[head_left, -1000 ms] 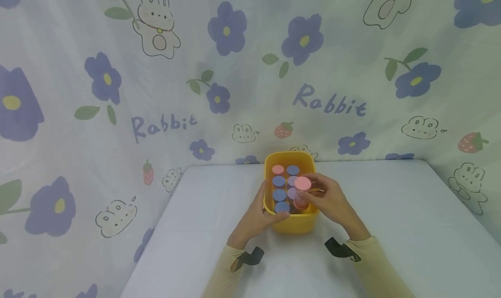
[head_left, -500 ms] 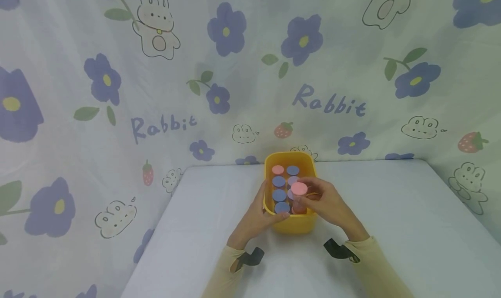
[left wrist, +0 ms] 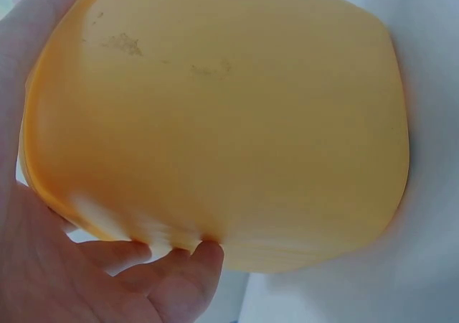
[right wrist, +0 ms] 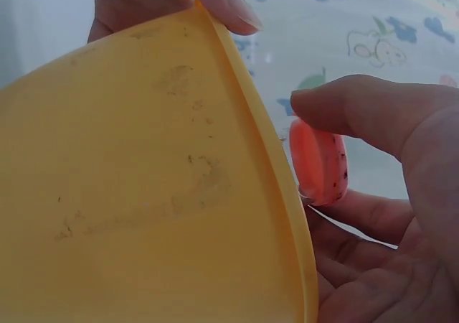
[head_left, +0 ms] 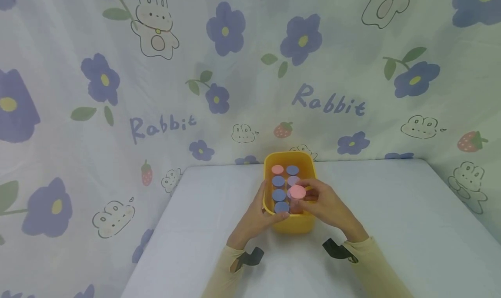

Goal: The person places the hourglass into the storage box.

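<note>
A yellow plastic bin (head_left: 294, 224) stands on the white table, with several small round containers with blue, purple and pink lids in two rows inside. My left hand (head_left: 254, 217) holds the bin's left side; its thumb lies over the front rim, and in the left wrist view the fingers press the bin wall (left wrist: 229, 136). With thumb and fingers my right hand (head_left: 330, 204) pinches a small pink-lidded container (head_left: 297, 192) at the bin's front right. In the right wrist view its pink lid (right wrist: 319, 161) shows just past the rim; the body is mostly hidden.
A blue-lidded container (head_left: 281, 207) sits at the front left inside the bin, and a pink-lidded one (head_left: 277, 169) at the back left. Behind the white table (head_left: 211, 198) hangs a curtain (head_left: 250, 71) printed with flowers and rabbits.
My right hand has lowered the pink-lidded container slightly, toward the bin's front and a little to the left. The left hand keeps its hold on the bin.
</note>
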`<state>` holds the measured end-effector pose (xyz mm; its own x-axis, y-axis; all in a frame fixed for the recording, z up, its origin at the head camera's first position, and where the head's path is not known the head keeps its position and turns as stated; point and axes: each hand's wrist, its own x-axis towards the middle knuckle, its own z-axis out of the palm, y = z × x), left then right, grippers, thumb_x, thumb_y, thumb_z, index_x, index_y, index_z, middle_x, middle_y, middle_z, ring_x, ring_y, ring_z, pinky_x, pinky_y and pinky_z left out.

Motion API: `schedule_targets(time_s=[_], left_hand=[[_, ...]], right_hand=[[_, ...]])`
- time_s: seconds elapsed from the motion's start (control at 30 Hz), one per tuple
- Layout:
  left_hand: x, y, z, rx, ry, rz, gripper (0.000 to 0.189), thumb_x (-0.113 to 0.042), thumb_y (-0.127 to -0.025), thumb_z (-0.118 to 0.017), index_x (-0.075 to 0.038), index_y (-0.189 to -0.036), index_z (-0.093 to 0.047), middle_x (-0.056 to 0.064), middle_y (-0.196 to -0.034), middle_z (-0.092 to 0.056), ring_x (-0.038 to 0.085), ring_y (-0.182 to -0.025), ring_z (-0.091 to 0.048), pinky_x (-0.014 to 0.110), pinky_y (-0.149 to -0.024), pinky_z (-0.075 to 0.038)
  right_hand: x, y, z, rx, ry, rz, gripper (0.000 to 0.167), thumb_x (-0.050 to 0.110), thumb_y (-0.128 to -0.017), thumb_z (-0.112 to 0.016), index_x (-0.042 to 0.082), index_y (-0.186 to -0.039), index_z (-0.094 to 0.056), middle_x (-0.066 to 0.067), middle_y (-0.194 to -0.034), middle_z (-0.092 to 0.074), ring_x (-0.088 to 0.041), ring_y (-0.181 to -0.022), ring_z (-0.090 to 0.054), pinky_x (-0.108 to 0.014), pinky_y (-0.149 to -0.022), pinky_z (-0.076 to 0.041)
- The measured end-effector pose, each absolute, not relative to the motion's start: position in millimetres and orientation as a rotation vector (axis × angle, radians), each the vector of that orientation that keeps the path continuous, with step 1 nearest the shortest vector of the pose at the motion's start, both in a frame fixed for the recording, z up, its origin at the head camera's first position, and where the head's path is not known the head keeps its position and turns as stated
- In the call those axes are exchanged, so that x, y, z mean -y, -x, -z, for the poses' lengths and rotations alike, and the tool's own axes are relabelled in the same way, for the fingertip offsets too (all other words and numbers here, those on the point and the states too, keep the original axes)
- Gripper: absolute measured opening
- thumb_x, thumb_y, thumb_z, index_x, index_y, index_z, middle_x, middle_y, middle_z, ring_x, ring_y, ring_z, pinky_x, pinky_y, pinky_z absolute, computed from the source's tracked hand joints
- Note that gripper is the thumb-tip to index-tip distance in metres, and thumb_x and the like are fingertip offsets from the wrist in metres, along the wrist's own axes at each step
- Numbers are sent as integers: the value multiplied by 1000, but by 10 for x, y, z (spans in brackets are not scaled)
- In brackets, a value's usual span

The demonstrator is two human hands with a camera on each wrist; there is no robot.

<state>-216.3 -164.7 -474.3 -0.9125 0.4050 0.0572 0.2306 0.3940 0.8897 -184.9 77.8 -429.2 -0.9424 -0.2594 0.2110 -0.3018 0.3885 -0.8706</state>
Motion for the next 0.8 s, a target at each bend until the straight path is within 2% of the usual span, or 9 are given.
schedule_targets(time_s=[0.13, 0.27, 0.37, 0.53, 0.67, 0.8], left_hand=[[1640, 2167, 4740, -2448, -564, -1568, 112, -54, -84, -81, -37, -166, -5, -3, -173, -22, 27, -154, -33, 65, -121, -37], [1643, 2164, 4740, -2430, -563, -1587, 114, -52, -84, -81, -36, -166, -4, -6, -173, -19, 26, -156, -31, 61, -123, -36], [1649, 2156, 4738, -2433, -571, -1588, 116, -52, -84, -82, -36, -166, -2, -7, -173, -17, 25, -157, -30, 60, -124, -35], [1647, 2156, 4731, -2419, -600, -1607, 115, -52, -84, -82, -35, -166, -3, -10, -172, -20, 27, -156, -31, 62, -123, -36], [1644, 2164, 4735, -2406, -616, -1621, 114, -51, -85, -81, -35, -166, -4, -11, -171, -21, 31, -156, -31, 63, -122, -36], [1650, 2169, 4752, -2411, -605, -1613, 116, -53, -84, -81, -34, -167, -2, -6, -173, -19, 30, -156, -31, 62, -122, -36]], right_hand=[[-764, 1836, 4293, 2595, -552, -1596, 45, 14, -91, -75, 8, -133, -60, -12, -126, -67, -24, -106, -69, -32, -89, -63], [-743, 1830, 4293, 2611, -610, -1498, 43, 21, -89, -82, 12, -127, -64, -3, -120, -69, -19, -107, -68, -40, -97, -61], [-715, 1831, 4294, 2616, -641, -1409, 42, 22, -86, -86, 14, -122, -68, 3, -111, -70, -15, -102, -66, -38, -95, -61], [-688, 1823, 4304, 2636, -641, -1296, 37, 20, -86, -85, 11, -118, -69, 4, -101, -68, -14, -93, -61, -35, -84, -60], [-678, 1816, 4293, 2653, -628, -1278, 35, 20, -86, -85, 9, -116, -70, 3, -99, -67, -16, -91, -60, -35, -82, -60], [-675, 1812, 4274, 2669, -624, -1275, 35, 21, -85, -85, 9, -115, -71, 2, -99, -68, -15, -90, -61, -34, -83, -61]])
